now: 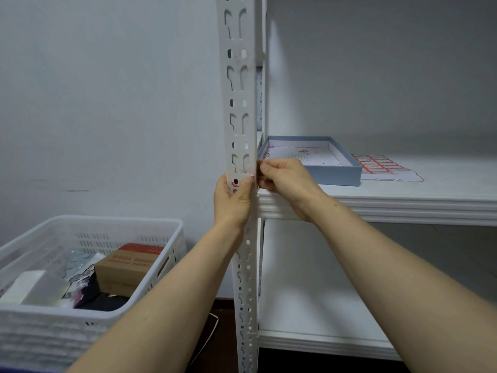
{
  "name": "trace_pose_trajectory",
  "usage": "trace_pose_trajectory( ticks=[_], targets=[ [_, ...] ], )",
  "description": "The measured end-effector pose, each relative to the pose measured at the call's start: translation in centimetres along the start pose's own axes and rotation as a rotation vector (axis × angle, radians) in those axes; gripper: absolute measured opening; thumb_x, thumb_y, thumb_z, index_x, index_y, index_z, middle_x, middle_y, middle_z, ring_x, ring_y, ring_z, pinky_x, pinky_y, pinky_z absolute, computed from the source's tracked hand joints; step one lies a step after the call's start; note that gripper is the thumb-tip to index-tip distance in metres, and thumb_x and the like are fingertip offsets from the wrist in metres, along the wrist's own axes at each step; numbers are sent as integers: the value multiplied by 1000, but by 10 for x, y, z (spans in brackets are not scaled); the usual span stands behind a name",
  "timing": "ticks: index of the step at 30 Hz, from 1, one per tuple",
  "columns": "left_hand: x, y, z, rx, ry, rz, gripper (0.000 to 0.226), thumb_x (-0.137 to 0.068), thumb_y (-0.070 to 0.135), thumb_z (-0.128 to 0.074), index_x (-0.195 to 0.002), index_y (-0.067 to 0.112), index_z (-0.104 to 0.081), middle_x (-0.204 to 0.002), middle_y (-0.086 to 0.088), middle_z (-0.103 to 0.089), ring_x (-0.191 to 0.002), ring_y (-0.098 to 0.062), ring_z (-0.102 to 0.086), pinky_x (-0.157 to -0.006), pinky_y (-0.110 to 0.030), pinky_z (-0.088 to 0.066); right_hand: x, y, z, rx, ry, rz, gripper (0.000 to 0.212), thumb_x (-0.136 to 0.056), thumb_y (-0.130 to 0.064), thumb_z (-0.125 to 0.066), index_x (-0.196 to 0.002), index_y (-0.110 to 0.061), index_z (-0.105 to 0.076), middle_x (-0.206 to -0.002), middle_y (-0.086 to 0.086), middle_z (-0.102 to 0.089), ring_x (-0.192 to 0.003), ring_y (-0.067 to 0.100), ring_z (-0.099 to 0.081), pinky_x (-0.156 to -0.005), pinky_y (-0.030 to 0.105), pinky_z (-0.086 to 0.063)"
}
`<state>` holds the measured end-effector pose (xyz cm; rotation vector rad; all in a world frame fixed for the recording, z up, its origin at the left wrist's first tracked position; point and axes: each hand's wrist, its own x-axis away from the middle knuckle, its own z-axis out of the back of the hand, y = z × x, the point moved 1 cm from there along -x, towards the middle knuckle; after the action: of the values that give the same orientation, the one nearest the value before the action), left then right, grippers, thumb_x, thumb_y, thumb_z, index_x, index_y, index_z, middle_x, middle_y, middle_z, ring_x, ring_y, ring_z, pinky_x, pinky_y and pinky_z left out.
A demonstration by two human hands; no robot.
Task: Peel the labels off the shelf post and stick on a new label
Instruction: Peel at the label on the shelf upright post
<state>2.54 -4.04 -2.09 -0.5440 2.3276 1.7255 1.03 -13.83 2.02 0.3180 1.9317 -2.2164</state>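
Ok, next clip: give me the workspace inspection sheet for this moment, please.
Surface: white shelf board, carrying a shallow blue box.
Job's things: shelf post upright; label with red print on it at shelf height; sheet of red labels flat on the shelf beside the box.
Clutter: white basket at left, holding a cardboard box and mixed items.
Grippers: left hand holds the post; right hand pinches the label's edge.
Cables: thin pale line on the floor by the post; cannot tell what it is.
Surroundings: plain white wall.
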Motion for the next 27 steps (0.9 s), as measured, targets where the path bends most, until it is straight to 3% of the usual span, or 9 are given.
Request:
trace_pose_trajectory(
  ticks=[2, 5, 10, 15, 22, 27],
  targets=[
    [1, 1, 0, 14, -13, 2, 11, -88, 4, -56, -98, 5, -58, -75, 2, -61, -56, 7, -58, -54, -8, -44, 0, 0, 0, -1, -2, 3, 27, -96, -9, -43, -88, -6, -69, -107, 18, -69, -83, 14, -63, -90, 28, -52],
    [1, 3, -2, 29, -22, -1, 6, -88, 6, -58, -94, 8, -60, -75, 2, -63, -59, 5, -60, -57, -9, -46, -2, 1, 1, 20, 16, 4, 27, -96, -9, -43, -98, 5, -66, -108, 26, -66, -83, 17, -59, -91, 32, -50],
    [-1, 0, -2, -7, 13, -17, 20, -89, 3, -56, -108, -1, -56, -79, 1, -60, -55, 9, -57, -56, -6, -44, -3, 2, 0, 16, 17, 1, 26, -96, -8, -43, -98, 5, -66, -110, 27, -65, -86, 18, -60, -91, 32, -51],
    [-3, -2, 0, -13, 0, -10, 25, -89, 2, -55, -112, -5, -55, -81, 0, -61, -58, 8, -59, -58, -7, -46, -5, 5, 0, 36, 16, -1, 27, -95, -9, -44, -100, 7, -65, -111, 27, -65, -87, 18, -60, -98, 39, -49],
    [-5, -2, 0, -6, -14, 15, 30, -88, 2, -56, -116, -7, -53, -88, -4, -63, -73, -7, -61, -63, -10, -49, -4, 3, 1, 2, 11, 3, 27, -96, -8, -43, -101, 4, -66, -110, 23, -67, -88, 17, -62, -86, 25, -52],
    [-4, -2, 1, -23, -23, 0, 30, -89, 3, -56, -117, -7, -53, -90, -5, -63, -72, -6, -60, -61, -8, -48, -4, 3, 1, 3, 14, 5, 26, -96, -8, -43, -98, 3, -67, -110, 24, -66, -88, 17, -62, -89, 28, -52]
  ],
)
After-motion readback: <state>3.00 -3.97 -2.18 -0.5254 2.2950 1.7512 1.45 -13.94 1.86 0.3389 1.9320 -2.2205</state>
